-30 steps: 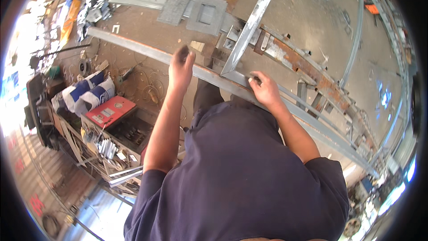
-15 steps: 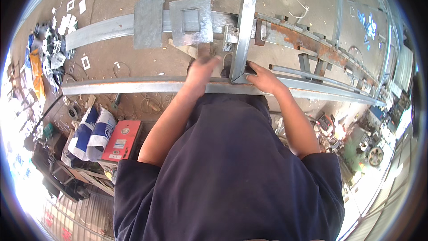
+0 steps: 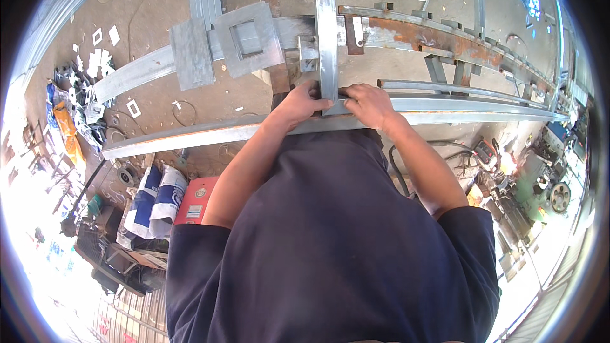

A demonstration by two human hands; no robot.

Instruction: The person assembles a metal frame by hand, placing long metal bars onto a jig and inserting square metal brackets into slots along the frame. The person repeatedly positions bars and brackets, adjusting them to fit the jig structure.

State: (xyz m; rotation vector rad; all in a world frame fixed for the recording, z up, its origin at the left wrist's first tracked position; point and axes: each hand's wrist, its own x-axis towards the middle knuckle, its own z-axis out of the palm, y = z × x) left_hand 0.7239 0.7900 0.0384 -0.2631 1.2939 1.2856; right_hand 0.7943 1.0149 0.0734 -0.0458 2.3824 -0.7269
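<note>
A square steel tube (image 3: 326,32) runs away from me and meets a crosswise steel tube (image 3: 438,104) in a mitred corner close to my body. On the left of that corner my left hand (image 3: 300,105) is closed, its thumb and fingers against the tube's near end. From the right side my right hand (image 3: 370,103) closes over the crosswise tube by the joint, fingertips curled down beside the upright piece. Both forearms pass over a long steel rail (image 3: 197,137) that lies crosswise in front of my waist. The fingertips' undersides are hidden.
Beyond the rail lie a flat steel plate (image 3: 192,54) and a plate with a square cutout (image 3: 262,58). A rusty steel beam (image 3: 438,47) stretches to the right. A red box (image 3: 192,202) and blue-white sacks (image 3: 166,195) stand at left. Cables (image 3: 397,168) hang at right.
My left hand has moved right onto the tube's end beside the corner. My right hand stays at the joint, its fingers now curled over the tube. The whole view has shifted slightly.
</note>
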